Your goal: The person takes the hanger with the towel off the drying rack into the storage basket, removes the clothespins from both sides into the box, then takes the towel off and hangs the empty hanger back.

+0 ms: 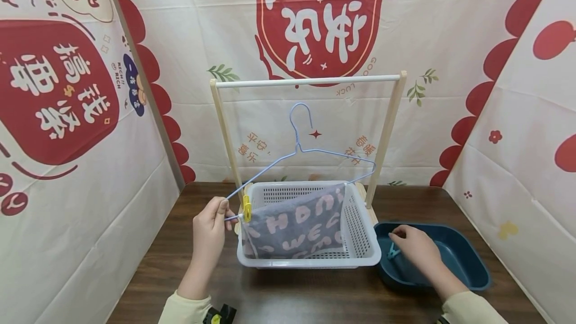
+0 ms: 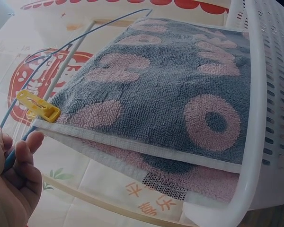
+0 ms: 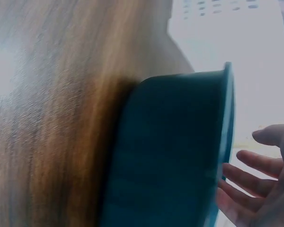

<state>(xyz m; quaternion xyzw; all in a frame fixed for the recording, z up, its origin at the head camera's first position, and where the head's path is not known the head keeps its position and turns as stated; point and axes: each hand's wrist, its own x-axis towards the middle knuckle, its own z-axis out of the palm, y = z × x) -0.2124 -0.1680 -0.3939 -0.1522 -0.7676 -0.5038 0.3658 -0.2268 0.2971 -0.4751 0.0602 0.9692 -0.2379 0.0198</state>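
Observation:
My left hand (image 1: 211, 224) grips the left end of a light blue wire clothes hanger (image 1: 270, 165), which stands upright with its hook at the top. A grey towel (image 1: 301, 221) with pink letters hangs folded over the hanger's lower bar. A yellow clothespin (image 2: 38, 106) pinches the towel to the bar beside my left fingers. My right hand (image 1: 416, 246) is over the dark teal basin (image 1: 468, 259), thumb and fingers apart in the right wrist view. Just below its fingertips is a teal clothespin (image 1: 393, 251); whether they touch is hidden.
A white perforated basket (image 1: 310, 263) stands behind and under the towel. Beyond it rises a wooden rack with a white crossbar (image 1: 306, 82). Everything stands on a dark wooden table (image 1: 292, 299), enclosed by printed cloth walls at the back and sides.

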